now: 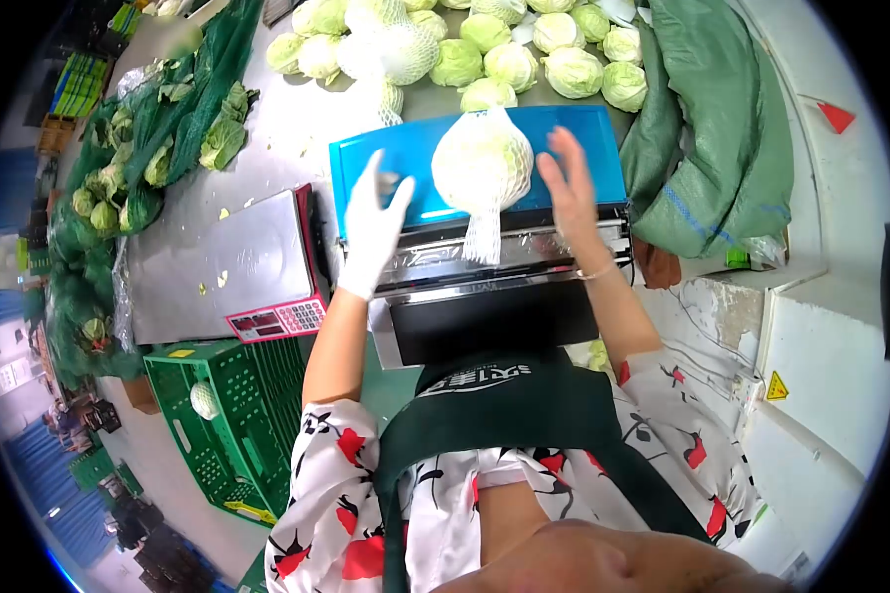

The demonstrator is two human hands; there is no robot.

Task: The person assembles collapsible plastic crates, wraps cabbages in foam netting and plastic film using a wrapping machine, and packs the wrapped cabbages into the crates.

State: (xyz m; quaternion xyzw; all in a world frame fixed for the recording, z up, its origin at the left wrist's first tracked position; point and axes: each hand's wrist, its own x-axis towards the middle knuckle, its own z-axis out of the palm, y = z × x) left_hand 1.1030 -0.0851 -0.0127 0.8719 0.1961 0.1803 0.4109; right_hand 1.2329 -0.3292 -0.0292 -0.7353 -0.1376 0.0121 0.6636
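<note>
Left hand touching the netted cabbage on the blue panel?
No, bare blue panel shows between the open left hand and the cabbage.

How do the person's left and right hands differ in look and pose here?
The left hand is gloved in white past the wrist; the right hand is bare, with a thin band at the wrist. The left hand is plainly apart from the netted cabbage, while the right is closer to it. Both are open, one on either side of the cabbage.
</note>
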